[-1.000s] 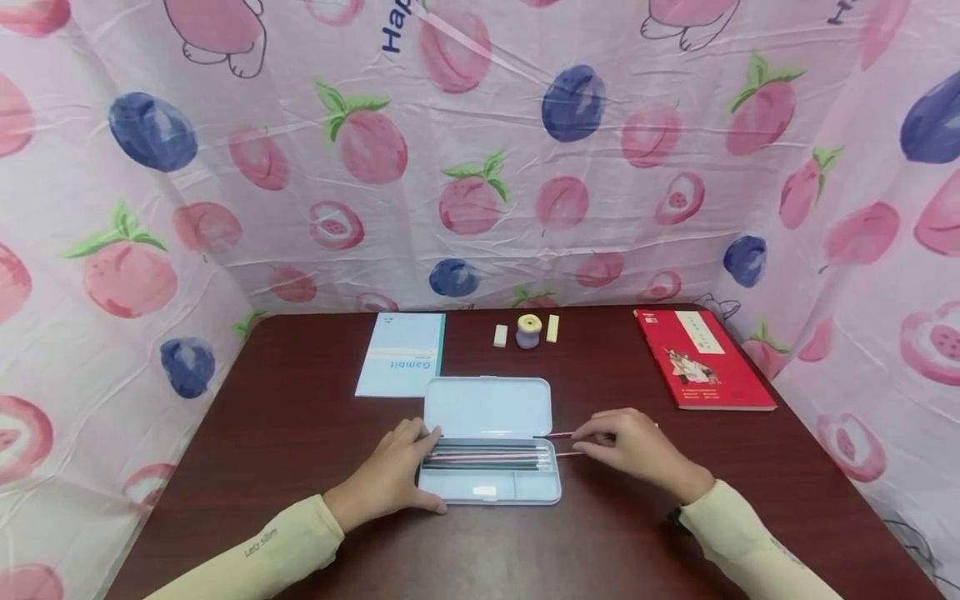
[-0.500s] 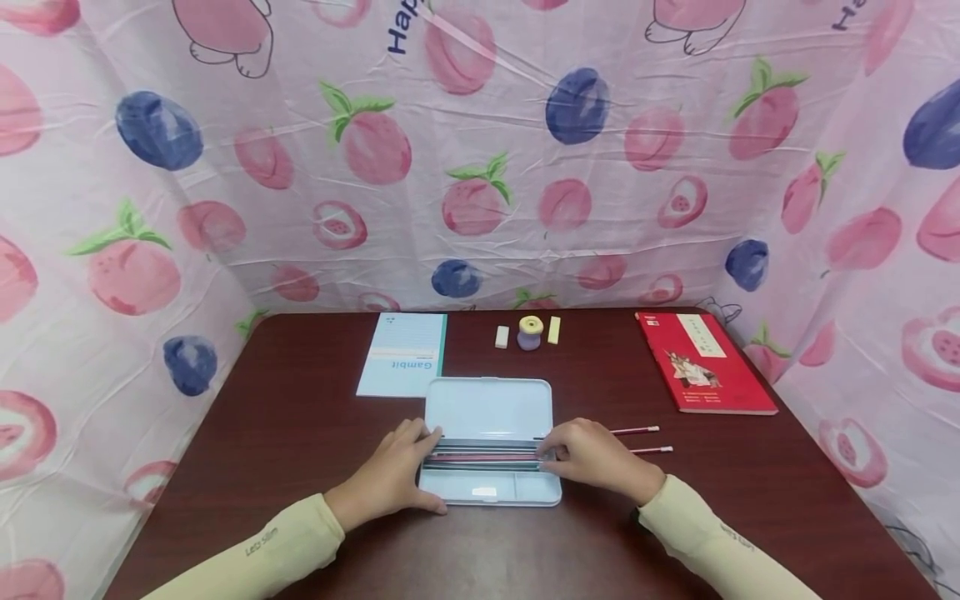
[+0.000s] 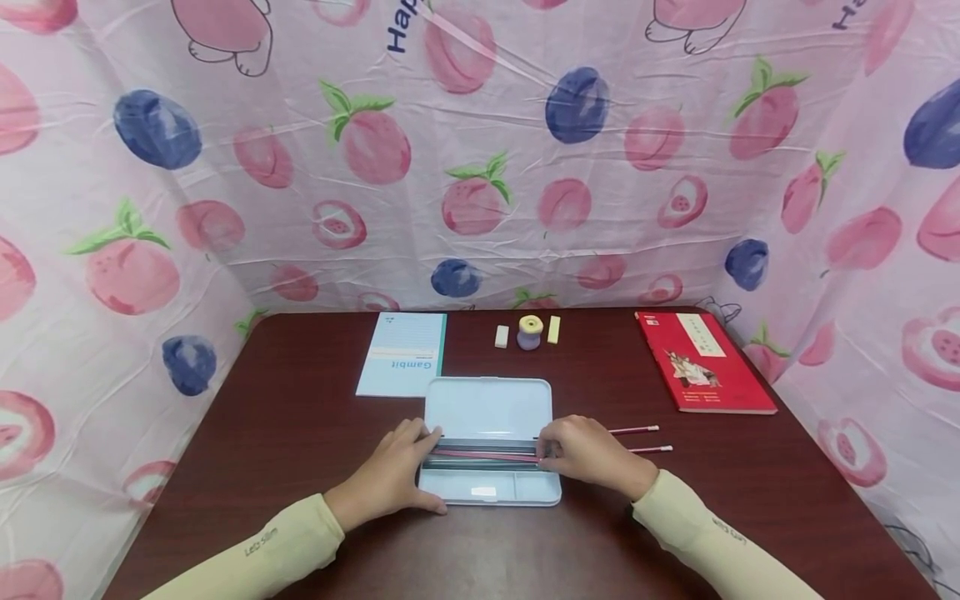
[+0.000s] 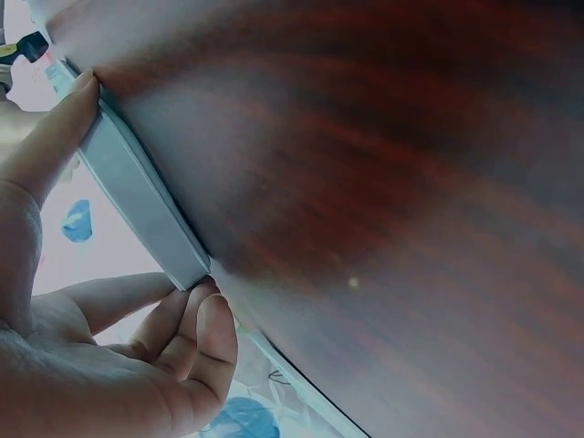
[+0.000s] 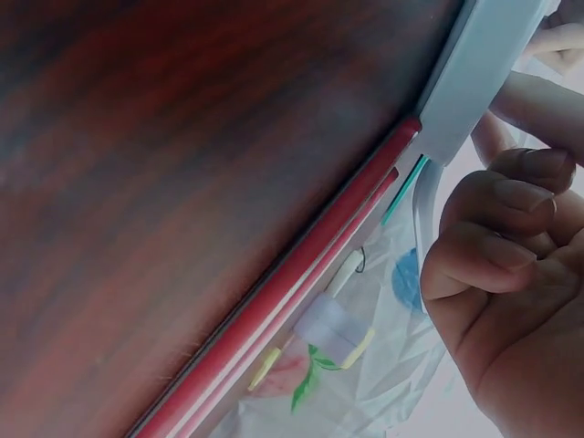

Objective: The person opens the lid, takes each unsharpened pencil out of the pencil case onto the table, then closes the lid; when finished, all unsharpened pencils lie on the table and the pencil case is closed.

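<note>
A light blue pencil case [image 3: 467,485] lies on the table with its lid [image 3: 487,407] folded back. My left hand [image 3: 384,477] holds the case's left end, thumb at the front corner and fingers at the far side. In the left wrist view the case's wall [image 4: 137,187] runs between thumb and fingers. My right hand [image 3: 588,452] is over the case's right end and pinches a red pencil [image 3: 491,456], which slants slightly over dark pencils [image 3: 480,465] in the long compartment. The pinched end is hidden behind my fingers.
Two red pencils [image 3: 651,450] lie right of the case, partly behind my right hand. Farther back are a blue notebook [image 3: 401,354], a white eraser [image 3: 502,337], a purple-and-yellow pot-shaped item [image 3: 529,332], a small yellow block [image 3: 553,329] and a red book [image 3: 705,360].
My right hand has moved left from the two red pencils, which stay on the table, to the case's right end. A red pencil there now slants. My left hand stays on the case.
</note>
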The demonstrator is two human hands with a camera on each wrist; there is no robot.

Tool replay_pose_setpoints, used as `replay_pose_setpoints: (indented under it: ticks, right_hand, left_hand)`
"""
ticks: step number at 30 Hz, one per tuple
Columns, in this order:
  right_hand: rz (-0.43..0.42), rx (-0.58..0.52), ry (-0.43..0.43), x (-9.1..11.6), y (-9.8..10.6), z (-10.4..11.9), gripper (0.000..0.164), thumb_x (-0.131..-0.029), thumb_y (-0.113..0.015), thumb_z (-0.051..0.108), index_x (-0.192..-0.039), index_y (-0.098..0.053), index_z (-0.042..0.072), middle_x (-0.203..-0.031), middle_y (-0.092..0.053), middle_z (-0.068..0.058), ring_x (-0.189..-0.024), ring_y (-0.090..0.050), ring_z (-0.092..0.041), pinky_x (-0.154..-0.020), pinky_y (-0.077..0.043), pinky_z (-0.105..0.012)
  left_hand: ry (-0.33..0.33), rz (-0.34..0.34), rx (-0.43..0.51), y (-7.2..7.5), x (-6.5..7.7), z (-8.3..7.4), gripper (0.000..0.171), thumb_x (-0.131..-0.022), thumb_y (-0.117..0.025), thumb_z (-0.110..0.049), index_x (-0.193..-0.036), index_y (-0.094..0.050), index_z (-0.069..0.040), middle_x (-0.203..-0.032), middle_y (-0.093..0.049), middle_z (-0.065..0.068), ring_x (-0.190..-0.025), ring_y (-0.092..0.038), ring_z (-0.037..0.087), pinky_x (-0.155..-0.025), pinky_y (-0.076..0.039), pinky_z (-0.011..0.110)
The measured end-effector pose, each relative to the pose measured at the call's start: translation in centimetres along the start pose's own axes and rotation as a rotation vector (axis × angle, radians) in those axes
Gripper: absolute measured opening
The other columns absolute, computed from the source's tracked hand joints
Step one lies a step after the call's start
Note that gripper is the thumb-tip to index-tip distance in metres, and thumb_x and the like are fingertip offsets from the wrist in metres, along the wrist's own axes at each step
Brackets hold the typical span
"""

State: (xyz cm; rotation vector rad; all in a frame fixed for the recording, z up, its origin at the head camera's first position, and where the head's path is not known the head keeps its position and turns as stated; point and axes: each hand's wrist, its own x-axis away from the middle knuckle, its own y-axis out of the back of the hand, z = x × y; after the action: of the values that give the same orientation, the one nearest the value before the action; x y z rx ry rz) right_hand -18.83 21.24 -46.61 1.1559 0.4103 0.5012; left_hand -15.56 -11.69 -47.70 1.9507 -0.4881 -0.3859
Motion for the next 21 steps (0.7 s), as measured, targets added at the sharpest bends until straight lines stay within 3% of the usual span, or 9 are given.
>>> replay_pose_setpoints:
  ticks: [15,21]
  right_hand:
    - [-0.021,0.024,0.043,-0.05,-0.04,0.08,0.012,-0.084,-0.091,0.017,-0.082,-0.079,0.019,-0.071,-0.067,0.011,-0.060,-0.044,0.001,-0.057,-0.042,-0.019]
    - [-0.045,0.029,0.088,0.17,0.14,-0.27,0.009,-0.085,-0.089,0.017,-0.090,-0.082,0.017,-0.076,-0.070,0.010,-0.060,-0.044,0.002,-0.058,-0.043,-0.018]
  left_hand:
    - [0.016,0.007,0.011,0.15,0.09,-0.14,0.111,-0.064,-0.101,-0.051,-0.151,-0.057,0.004,-0.118,-0.059,0.008,-0.103,-0.044,0.015,-0.091,-0.044,0.038]
    - [0.021,0.011,0.012,0.08,0.02,-0.09,0.111,-0.064,-0.101,-0.051,-0.151,-0.057,0.003,-0.119,-0.059,0.008,-0.104,-0.045,0.015,-0.092,-0.044,0.039]
